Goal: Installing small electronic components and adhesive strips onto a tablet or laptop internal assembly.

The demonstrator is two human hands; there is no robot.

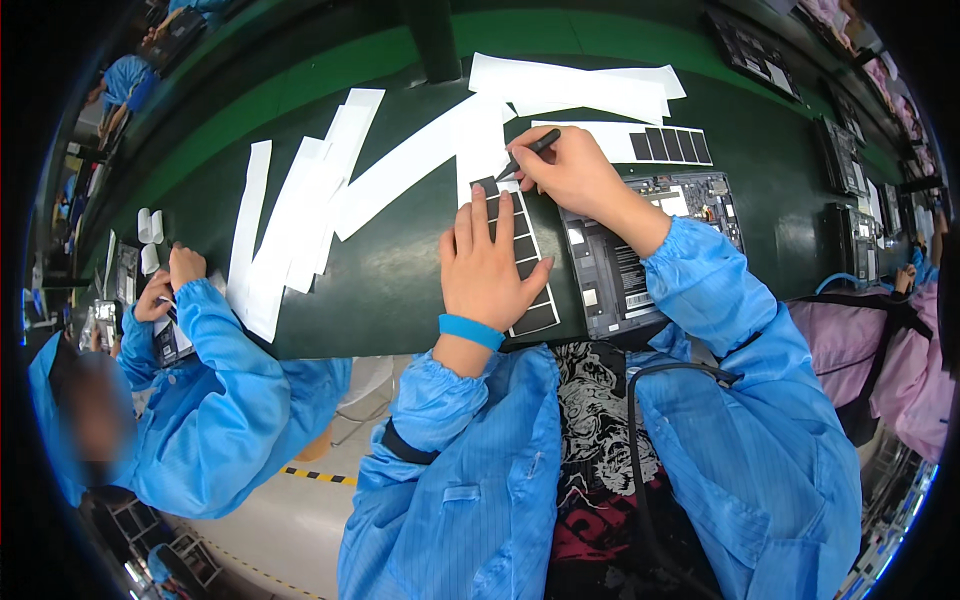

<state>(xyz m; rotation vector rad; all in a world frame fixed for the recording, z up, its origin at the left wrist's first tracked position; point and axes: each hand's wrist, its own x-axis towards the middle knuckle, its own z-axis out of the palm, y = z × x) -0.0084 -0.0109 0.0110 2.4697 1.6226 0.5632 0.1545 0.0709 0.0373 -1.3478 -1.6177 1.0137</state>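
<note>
My left hand point(485, 270) lies flat with fingers stretched over a white backing strip of black rectangular stickers point(535, 318), holding nothing. Its fingertips touch the strip near the top black piece. In my right hand point(575, 175) is a slim black pen-like tool point(532, 150), gripped between thumb and fingers. The tool's pointed tip comes down beside the top sticker, close to my left fingertips. Just right of the strip, partly beneath my right forearm, sits an opened laptop base point(610, 285) with its battery and circuit board exposed.
White paper strips point(290, 220) overlap on the dark green table point(400, 270). Another strip with black stickers point(670, 145) lies behind the laptop. At left a co-worker in a blue smock point(225, 350) handles parts. More opened laptops point(845, 155) stand on the right.
</note>
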